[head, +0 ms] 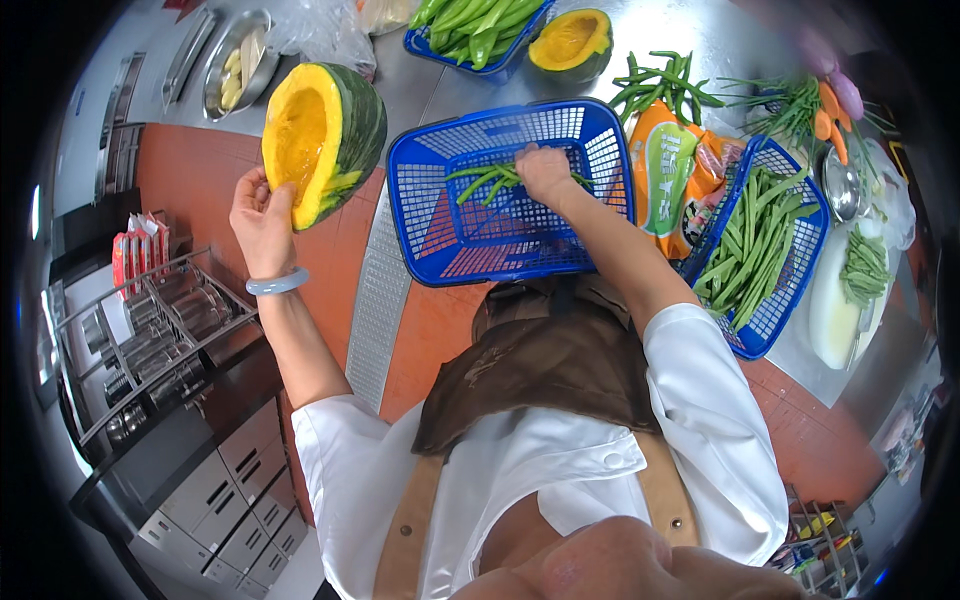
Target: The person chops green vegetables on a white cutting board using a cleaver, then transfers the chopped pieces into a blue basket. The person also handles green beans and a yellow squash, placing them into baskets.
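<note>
My left hand [262, 217] grips the rim of a halved pumpkin [352, 127], its hollow orange inside showing, held up left of a blue plastic basket [420, 259]. Inside that basket, my right hand [544, 174] is closed around a small bunch of thin green peppers or beans [484, 180]; its shape is too small to settle which. Another halved pumpkin [574, 45] lies beyond the basket, near more thin green pods [671, 82]. Flat green beans [757, 240] fill a second blue basket [791, 300] to the right, which is tilted. An orange food packet [660, 180] lies between the two baskets.
Long green peppers [480, 26] fill a blue basket at the back. A steel bowl [259, 79] holds peeled yellowish pieces at the back left. At right are carrots [831, 112], a steel ladle or bowl [841, 184] and a white cutting board [832, 315] with cut beans and a knife.
</note>
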Demonstrator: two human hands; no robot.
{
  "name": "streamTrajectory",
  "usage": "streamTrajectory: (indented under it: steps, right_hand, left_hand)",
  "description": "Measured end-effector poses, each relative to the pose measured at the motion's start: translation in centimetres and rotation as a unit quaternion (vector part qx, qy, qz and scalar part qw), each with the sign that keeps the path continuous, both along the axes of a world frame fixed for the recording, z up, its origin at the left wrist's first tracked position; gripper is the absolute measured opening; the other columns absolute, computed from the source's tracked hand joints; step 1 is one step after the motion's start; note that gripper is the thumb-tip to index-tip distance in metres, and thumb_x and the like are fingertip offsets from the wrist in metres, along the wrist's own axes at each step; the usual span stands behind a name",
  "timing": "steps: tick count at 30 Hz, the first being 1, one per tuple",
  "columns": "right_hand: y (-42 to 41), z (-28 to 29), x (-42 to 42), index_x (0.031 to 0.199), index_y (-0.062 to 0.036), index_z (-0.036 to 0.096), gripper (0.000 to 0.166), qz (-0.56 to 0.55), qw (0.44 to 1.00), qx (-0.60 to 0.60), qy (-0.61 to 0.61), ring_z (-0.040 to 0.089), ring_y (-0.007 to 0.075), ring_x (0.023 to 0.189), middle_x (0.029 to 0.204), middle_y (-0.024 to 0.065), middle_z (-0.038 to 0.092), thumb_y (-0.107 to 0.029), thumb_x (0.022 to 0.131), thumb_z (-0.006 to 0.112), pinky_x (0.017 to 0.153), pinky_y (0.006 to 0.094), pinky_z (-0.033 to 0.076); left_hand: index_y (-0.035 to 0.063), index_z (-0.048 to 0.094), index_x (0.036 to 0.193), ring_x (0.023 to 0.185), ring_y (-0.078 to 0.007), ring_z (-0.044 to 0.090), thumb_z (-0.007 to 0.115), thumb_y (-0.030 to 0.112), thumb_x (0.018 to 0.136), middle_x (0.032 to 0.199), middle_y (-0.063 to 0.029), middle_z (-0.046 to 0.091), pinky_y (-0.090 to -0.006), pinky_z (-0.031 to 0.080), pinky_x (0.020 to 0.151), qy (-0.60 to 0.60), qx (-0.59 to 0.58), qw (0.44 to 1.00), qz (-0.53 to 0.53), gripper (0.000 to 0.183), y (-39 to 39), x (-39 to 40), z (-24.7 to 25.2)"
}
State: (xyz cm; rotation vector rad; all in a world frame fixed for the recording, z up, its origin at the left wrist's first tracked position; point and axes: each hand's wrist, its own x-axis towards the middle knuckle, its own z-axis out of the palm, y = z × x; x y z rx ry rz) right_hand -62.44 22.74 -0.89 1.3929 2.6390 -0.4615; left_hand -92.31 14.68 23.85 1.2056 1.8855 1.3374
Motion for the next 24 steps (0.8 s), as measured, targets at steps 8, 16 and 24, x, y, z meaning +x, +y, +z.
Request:
streamTrajectory:
  steps: [8,16,24]
  right_hand:
    - [0.1,12.3,4.8,0.101,0.0,0.06,0.026,-0.015,0.978,-0.016,0.207,0.068,0.0332,0.087,0.092,0.0199,0.067,-0.01,0.077,0.062,0.074,0.0428,0.055]
    - [9.4,14.8,23.3,0.108,0.0063,0.059,0.044,-0.4,0.876,-0.045,0.266,0.067,0.0379,0.089,0.094,0.029,0.066,-0.025,0.077,0.06,0.081,0.0423,0.053]
    - [13.5,6.3,27.1,0.109,0.0057,0.062,0.052,-0.411,0.895,-0.048,0.165,0.067,0.0369,0.095,0.096,0.0255,0.068,-0.031,0.073,0.07,0.087,0.0408,0.053]
  left_hand:
    - [-0.0071,0.056,0.112,0.085,-0.0121,0.062,0.061,0.0,0.084,0.096,-0.0105,0.065,-0.0233,0.05,0.075,0.07,0.005,0.992,-0.107,0.03,8.8,5.9,0.3]
    - [-0.0061,0.055,0.11,0.068,-0.0201,0.067,0.062,0.008,0.085,0.09,-0.0152,0.065,-0.031,0.057,0.049,-0.067,-0.07,0.985,-0.145,0.029,17.6,20.8,-4.2]
    - [-0.0102,0.041,0.121,0.071,-0.0313,0.07,0.066,0.012,0.078,0.107,-0.0237,0.064,-0.0366,0.058,0.051,-0.007,-0.272,0.953,-0.13,0.055,24.3,36.7,-13.9]
